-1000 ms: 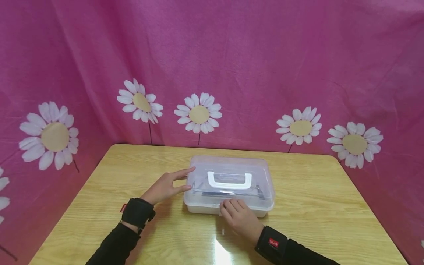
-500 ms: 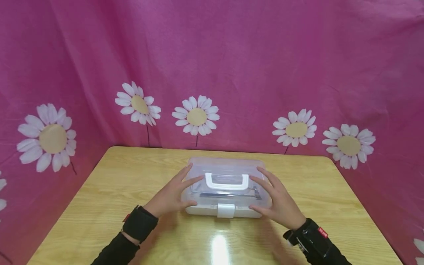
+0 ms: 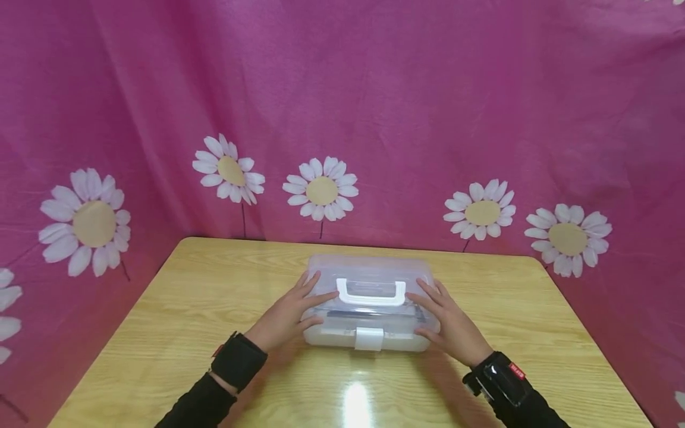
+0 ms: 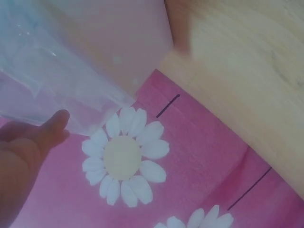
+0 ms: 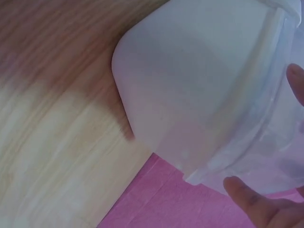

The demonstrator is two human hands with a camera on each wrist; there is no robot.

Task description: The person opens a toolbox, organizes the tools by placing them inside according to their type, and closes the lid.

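A plastic storage box point(image 3: 369, 266) with a see-through lid sits on the table, its carry handle point(image 3: 371, 301) folded down. The white latch point(image 3: 369, 339) lies flat against the front. Dark slender items show dimly through the lid. My left hand point(image 3: 286, 318) spreads its fingers over the left end of the lid. On the right end, my right hand point(image 3: 455, 330) does the same, thumb near the front rim. In the right wrist view, fingertips point(image 5: 237, 187) rest at the edge of the lid, above the pale base point(image 5: 190, 76). The left wrist view catches only part of the left hand point(image 4: 28, 161).
The box stands on a wood-grain table point(image 3: 225, 273). Behind it and along both sides hangs a pink curtain point(image 3: 385, 119) printed with white daisies. Light reflects off the tabletop in front of the box.
My right hand has left the latch, uncovering it, and moved to the lid's right end. My left hand has shifted right, farther over the lid's left end.
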